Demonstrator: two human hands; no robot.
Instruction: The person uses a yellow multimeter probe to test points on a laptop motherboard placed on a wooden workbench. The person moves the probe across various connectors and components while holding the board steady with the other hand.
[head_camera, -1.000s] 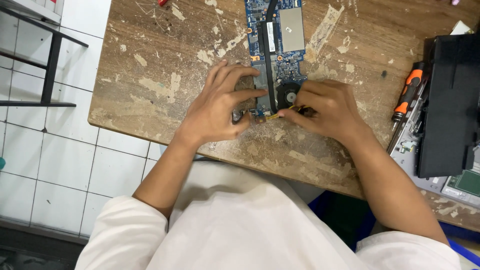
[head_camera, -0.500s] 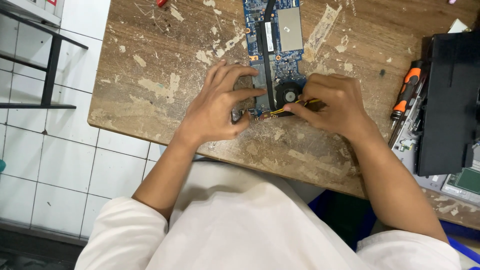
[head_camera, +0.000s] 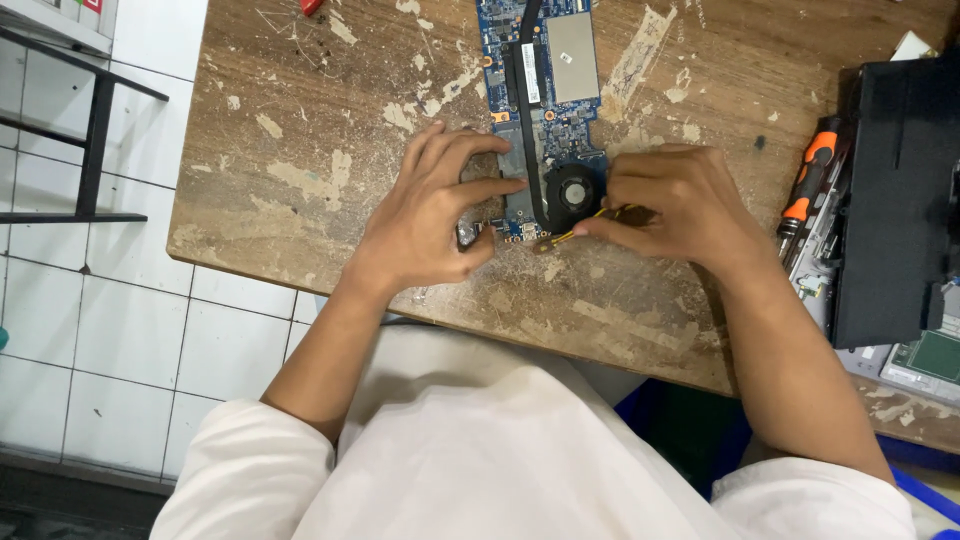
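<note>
A blue circuit board (head_camera: 545, 90) with a round black fan (head_camera: 570, 188) and a grey metal plate lies on the worn wooden table (head_camera: 300, 150). My left hand (head_camera: 430, 215) presses its fingers on the board's near left corner. My right hand (head_camera: 675, 205) grips a thin tool with a yellow and dark handle (head_camera: 585, 225), its tip pointing at the board's near edge just below the fan.
An orange and black screwdriver (head_camera: 808, 185) lies right of my right hand. A black laptop body (head_camera: 895, 190) and more boards sit at the table's right end. A black metal rack (head_camera: 90, 130) stands on the white tiled floor at left.
My right hand has shifted slightly right and the thin tool's tip now shows below the fan. My left hand stays on the board.
</note>
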